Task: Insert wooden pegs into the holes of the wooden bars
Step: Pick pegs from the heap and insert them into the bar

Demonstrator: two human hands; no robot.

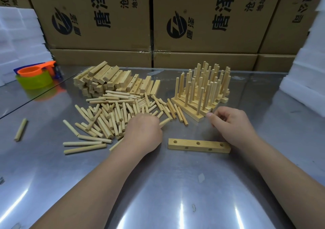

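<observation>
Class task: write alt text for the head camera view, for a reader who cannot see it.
A person's left hand reaches into a pile of pale wooden pegs on a shiny metal table; the right hand is beside an empty pale wooden bar with holes. Bars filled with upright pegs stand behind.

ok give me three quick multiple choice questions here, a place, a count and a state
1. Relative to the loose pegs, the bars holding pegs stand: A. left B. right C. on top
2. Holes showing on the near bar's top face: A. one B. six C. three
3. The near bar is: A. lying flat, holes empty B. standing on end C. full of pegs
Answers: B, they stand right of the pile; C, three in a row; A, flat on the table, nothing in it.
</observation>
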